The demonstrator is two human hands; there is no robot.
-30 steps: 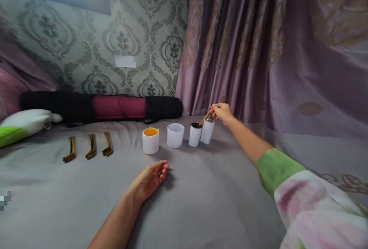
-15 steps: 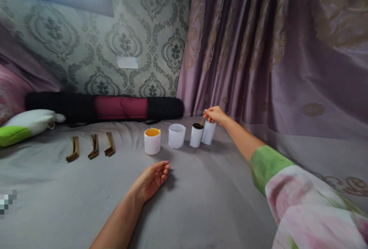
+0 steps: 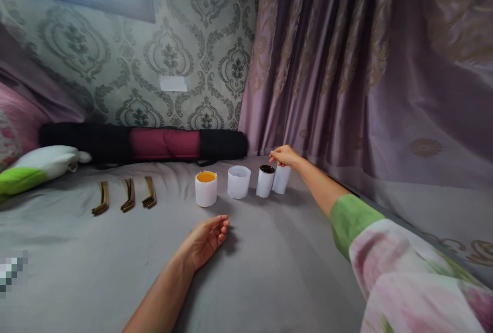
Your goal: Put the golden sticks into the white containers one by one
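My right hand (image 3: 285, 157) is pinched shut just above two narrow white cups, one with dark contents (image 3: 265, 182) and a taller one (image 3: 281, 179) behind it. The thin golden stick it held earlier is hidden under the fingers. Left of these stand a wider white cup (image 3: 238, 182) and a white cup of yellow stuff (image 3: 206, 190). My left hand (image 3: 204, 240) lies on the grey sheet (image 3: 269, 271), fingers loosely apart, holding nothing, a little in front of the yellow cup.
Three golden-brown curved sticks (image 3: 128, 195) lie in a row at the left. A black and magenta bolster (image 3: 154, 143) runs along the patterned wall. A white and green pillow (image 3: 34, 166) sits far left. Purple curtains (image 3: 365, 92) hang close on the right.
My right hand has sunk lower over the two narrow cups, and the golden stick that stuck out of it no longer shows. My left hand has stayed put.
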